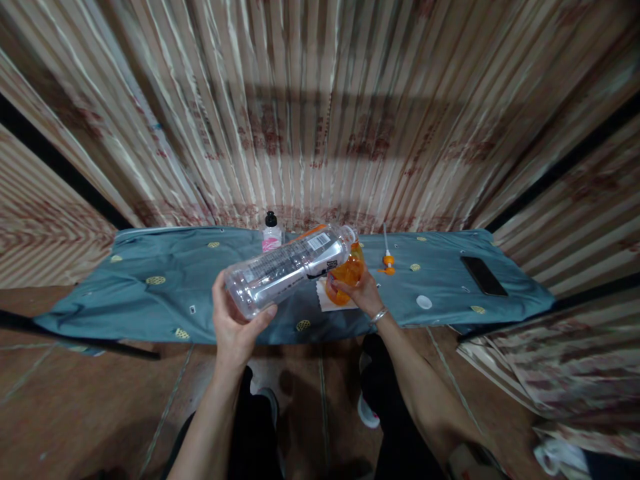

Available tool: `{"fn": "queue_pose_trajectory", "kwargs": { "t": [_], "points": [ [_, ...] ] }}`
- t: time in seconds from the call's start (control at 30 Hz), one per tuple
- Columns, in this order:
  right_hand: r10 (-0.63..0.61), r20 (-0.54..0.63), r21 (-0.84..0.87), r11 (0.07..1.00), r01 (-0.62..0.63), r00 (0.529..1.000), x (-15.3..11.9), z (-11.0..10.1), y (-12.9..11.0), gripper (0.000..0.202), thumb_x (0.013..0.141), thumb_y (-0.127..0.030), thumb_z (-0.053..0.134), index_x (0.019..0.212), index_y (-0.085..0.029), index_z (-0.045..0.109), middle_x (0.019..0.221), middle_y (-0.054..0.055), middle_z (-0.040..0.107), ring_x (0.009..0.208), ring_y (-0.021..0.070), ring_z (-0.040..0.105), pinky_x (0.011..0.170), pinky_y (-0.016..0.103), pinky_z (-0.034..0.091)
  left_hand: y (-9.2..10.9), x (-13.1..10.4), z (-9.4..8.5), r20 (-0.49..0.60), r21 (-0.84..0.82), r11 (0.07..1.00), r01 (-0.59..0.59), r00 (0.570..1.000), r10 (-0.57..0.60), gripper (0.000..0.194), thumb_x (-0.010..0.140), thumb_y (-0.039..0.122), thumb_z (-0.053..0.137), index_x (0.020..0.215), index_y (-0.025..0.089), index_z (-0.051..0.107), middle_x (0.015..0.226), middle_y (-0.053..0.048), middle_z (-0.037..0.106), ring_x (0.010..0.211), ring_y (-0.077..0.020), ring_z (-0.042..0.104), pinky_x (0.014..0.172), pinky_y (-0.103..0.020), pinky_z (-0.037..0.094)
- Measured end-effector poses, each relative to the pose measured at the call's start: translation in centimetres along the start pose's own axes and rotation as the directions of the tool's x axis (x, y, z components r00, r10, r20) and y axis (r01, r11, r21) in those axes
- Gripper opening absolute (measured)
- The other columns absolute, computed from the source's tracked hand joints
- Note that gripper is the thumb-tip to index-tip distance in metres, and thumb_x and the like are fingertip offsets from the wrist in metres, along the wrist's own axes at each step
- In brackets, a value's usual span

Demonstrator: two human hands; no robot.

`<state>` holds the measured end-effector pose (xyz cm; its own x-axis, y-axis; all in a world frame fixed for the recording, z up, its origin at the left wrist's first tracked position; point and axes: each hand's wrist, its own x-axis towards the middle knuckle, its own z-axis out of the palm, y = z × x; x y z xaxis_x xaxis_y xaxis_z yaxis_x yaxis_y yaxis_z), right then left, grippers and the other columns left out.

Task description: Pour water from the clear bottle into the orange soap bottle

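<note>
My left hand [240, 327] is wrapped round the base of a large clear plastic bottle [290, 270] with a printed label. The bottle tilts, its neck up and to the right, over a small orange see-through bottle [345, 273]. My right hand [361, 291], a bracelet on its wrist, grips the orange bottle. The two bottle mouths lie close together; I cannot tell whether they touch. Beneath the orange bottle is a white paper [327, 297]. An orange pump top [388, 260] with a pale tube lies to the right.
A blue-green cloth [175, 293] covers the narrow table. At its back stands a small bottle with a black cap [271, 230]. On the right lie a white round disc [424, 303] and a black phone [483, 275]. A pleated curtain [310, 120] hangs behind; dark poles frame both sides.
</note>
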<state>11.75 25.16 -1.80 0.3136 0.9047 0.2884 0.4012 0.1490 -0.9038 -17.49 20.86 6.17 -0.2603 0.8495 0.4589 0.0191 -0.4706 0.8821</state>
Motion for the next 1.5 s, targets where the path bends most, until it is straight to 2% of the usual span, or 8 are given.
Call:
{"fn": "queue_pose_trajectory", "kwargs": {
  "t": [0.23,0.43,0.63,0.9,1.07,1.27,1.5],
  "points": [
    [0.009,0.010,-0.038,0.999,-0.009,1.000,0.0,-0.2,-0.6,0.070,0.064,-0.057,0.089,0.121,-0.022,0.066,0.112,0.012,0.081,0.107,0.0354,0.077,0.097,0.055,0.063,0.2,0.0,0.0,-0.001,-0.005,1.000,0.015,1.000,-0.015,0.098,0.053,0.053,0.103,0.136,0.022,0.061,0.132,-0.011,0.070,0.115,-0.0286,0.073,0.096,-0.039,0.064],
    [0.008,0.005,-0.062,0.998,-0.008,1.000,-0.1,-0.3,-1.0,0.071,0.065,-0.057,0.090,0.121,-0.021,0.067,0.112,0.014,0.081,0.106,0.0381,0.077,0.097,0.059,0.063,0.5,0.1,0.1,0.004,0.024,0.999,-0.026,1.000,0.026,0.095,0.055,0.054,0.102,0.134,0.022,0.061,0.128,-0.010,0.070,0.112,-0.0276,0.074,0.094,-0.039,0.063],
    [0.003,0.000,-0.066,0.998,-0.003,1.000,0.0,-0.3,-0.8,0.071,0.064,-0.059,0.089,0.120,-0.021,0.067,0.113,0.014,0.081,0.105,0.0382,0.078,0.097,0.061,0.063,0.6,0.1,0.2,0.004,0.015,1.000,-0.017,1.000,0.017,0.098,0.054,0.057,0.102,0.135,0.021,0.060,0.127,-0.011,0.070,0.109,-0.0275,0.074,0.091,-0.038,0.064],
    [-0.023,0.005,-0.086,0.996,0.023,1.000,0.0,-0.5,-0.7,0.066,0.065,-0.059,0.091,0.116,-0.024,0.067,0.111,0.012,0.081,0.103,0.0365,0.078,0.095,0.058,0.065,0.6,0.1,0.1,0.026,0.042,0.999,-0.024,0.999,0.023,0.098,0.055,0.058,0.100,0.136,0.022,0.059,0.130,-0.011,0.069,0.120,-0.0311,0.071,0.101,-0.043,0.061],
    [-0.018,0.040,-0.082,0.996,0.021,0.999,0.0,-0.8,-1.1,0.067,0.065,-0.056,0.092,0.117,-0.023,0.067,0.109,0.013,0.081,0.102,0.0378,0.078,0.094,0.060,0.065,0.4,0.1,0.2,0.017,0.024,0.999,-0.032,0.999,0.031,0.096,0.055,0.055,0.101,0.135,0.023,0.059,0.130,-0.011,0.069,0.119,-0.0306,0.071,0.099,-0.042,0.062],
    [-0.035,0.027,-0.093,0.995,0.037,0.999,-0.1,-0.8,-1.0,0.067,0.065,-0.056,0.092,0.119,-0.025,0.068,0.108,0.011,0.081,0.099,0.0371,0.079,0.093,0.059,0.065,0.3,0.1,0.2,0.017,0.023,0.999,-0.032,0.999,0.032,0.096,0.055,0.055,0.101,0.136,0.024,0.059,0.130,-0.011,0.069,0.121,-0.0311,0.070,0.098,-0.042,0.062],
    [-0.003,0.034,-0.118,0.993,0.007,0.999,0.0,-0.7,-1.1,0.068,0.065,-0.055,0.090,0.121,-0.023,0.068,0.112,0.013,0.081,0.106,0.0402,0.077,0.097,0.064,0.062,0.4,0.1,0.2,0.014,0.035,0.999,-0.025,1.000,0.025,0.098,0.054,0.057,0.101,0.136,0.023,0.058,0.129,-0.011,0.069,0.119,-0.0311,0.071,0.099,-0.043,0.061]
  ]
}}
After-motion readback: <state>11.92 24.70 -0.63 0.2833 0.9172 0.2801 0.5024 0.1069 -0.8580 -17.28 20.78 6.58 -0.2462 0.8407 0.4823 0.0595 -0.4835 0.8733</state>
